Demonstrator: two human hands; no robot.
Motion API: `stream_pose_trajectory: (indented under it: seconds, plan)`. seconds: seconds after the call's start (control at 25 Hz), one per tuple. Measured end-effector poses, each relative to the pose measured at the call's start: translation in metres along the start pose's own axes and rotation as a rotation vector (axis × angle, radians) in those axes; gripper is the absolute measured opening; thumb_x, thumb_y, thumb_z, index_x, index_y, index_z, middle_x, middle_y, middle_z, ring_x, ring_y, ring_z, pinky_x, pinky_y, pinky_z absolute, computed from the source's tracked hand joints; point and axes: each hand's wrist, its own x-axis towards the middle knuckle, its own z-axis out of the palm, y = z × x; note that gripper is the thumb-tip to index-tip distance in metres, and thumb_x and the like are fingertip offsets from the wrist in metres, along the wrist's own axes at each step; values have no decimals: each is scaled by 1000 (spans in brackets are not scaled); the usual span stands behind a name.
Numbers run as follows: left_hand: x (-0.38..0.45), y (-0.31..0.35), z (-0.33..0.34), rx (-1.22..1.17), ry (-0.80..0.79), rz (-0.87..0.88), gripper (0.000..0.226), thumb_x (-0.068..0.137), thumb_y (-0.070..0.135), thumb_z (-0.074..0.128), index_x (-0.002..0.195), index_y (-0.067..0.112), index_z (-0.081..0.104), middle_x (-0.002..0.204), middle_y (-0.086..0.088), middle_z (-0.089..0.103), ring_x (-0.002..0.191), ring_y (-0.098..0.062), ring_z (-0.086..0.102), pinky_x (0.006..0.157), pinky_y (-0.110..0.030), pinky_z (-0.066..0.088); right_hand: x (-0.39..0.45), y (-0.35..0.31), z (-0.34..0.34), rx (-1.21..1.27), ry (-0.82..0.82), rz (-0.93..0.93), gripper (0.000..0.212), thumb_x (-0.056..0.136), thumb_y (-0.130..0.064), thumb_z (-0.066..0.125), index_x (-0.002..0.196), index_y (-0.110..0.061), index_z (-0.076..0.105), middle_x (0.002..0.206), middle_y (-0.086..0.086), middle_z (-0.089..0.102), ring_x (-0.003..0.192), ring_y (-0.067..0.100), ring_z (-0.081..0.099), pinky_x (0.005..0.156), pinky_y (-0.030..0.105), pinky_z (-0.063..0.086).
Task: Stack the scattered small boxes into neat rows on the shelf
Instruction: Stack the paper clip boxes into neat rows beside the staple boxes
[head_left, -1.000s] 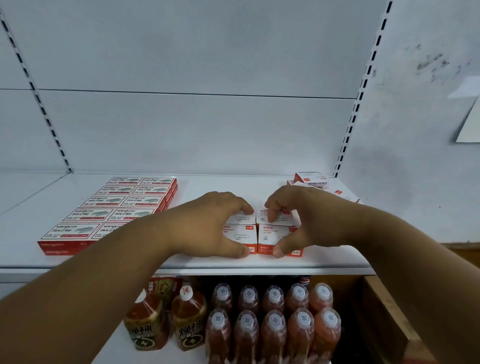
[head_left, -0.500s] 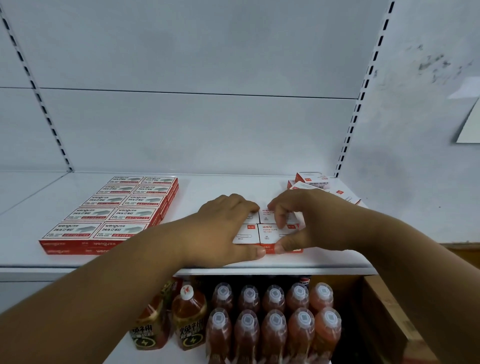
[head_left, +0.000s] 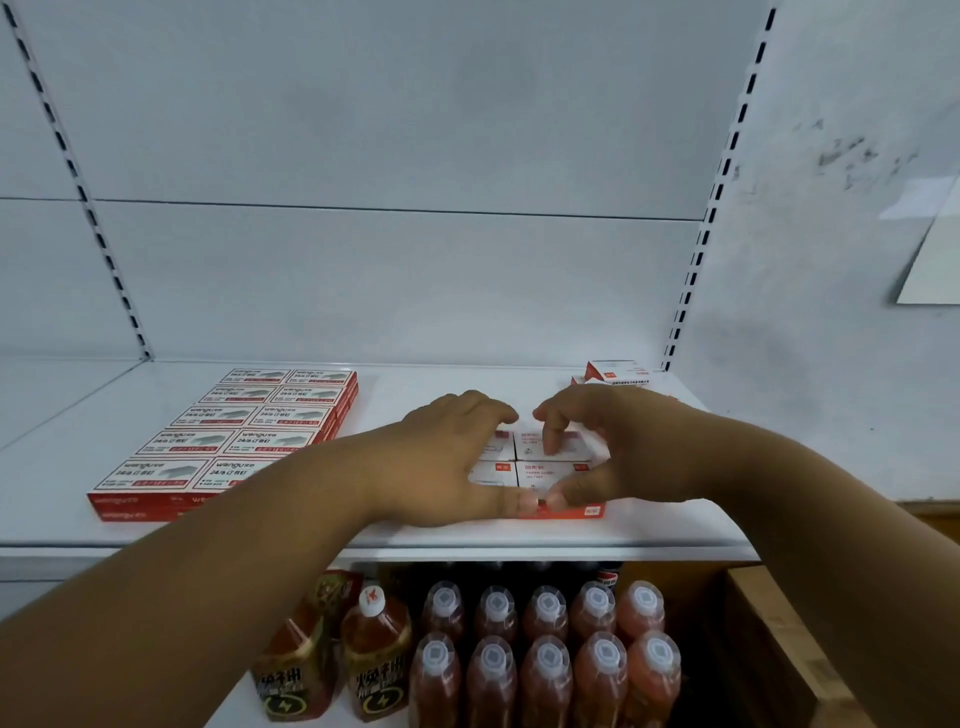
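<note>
Head view: both hands cup a small block of boxes near the front edge of the shelf. The left hand curls round the block's left side, thumb along the front; the right hand curls round its right side, one finger pressing a top box and the thumb at the front. The two thumbs nearly meet. The block shows four box tops, two by two, over a red-fronted layer below.

The risk lies in the squeeze. Pressure from the sides could buckle the light cartons or pop a middle box upward, and uneven pushing could skew the rows. The block sits close to the lip, so a pull toward the person could tip a box onto the bottles below.

More loose boxes lie at the back right, well apart. The staple boxes on the left stand in tidy rows.
</note>
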Motion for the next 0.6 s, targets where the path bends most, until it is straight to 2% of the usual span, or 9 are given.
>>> stream_pose_trajectory:
  seconds: [0.16,0.28,0.4,0.48,0.6]
  plan:
    - [4,10,-19,12,83,10,76,85,69,51,147,36,24,154,14,26,137,-9,30,105,-27,31,-8,2,-19,33,165,25,24,76,-45,77,91,-39,60,122,-21,59,108,7,55,86,21,48]
    - [11,19,-22,17,129,49,70,85,68,51,144,37,29,150,16,31,134,-8,33,107,-28,34,-18,11,-27,35,259,46,18,78,-40,76,88,-39,60,113,-19,64,97,5,61,86,32,54]
    - [24,30,-23,-11,165,71,59,89,63,49,140,36,34,144,15,39,129,-6,39,101,-26,37,-28,32,-37,-67,360,171,12,85,-38,70,93,-38,61,104,-15,64,86,-1,57,79,29,53]
    - [38,41,-23,-14,179,82,52,93,57,49,139,35,37,140,13,44,123,-7,44,93,-23,37,-34,47,-40,-123,380,283,20,86,-44,67,102,-35,61,102,-14,61,81,0,54,72,26,47]
    - [67,54,-20,14,195,77,46,96,47,51,139,35,39,140,11,45,122,-11,46,95,-27,39,-36,60,-29,-149,268,354,44,78,-53,72,113,-31,58,105,-11,57,90,11,56,72,26,45]
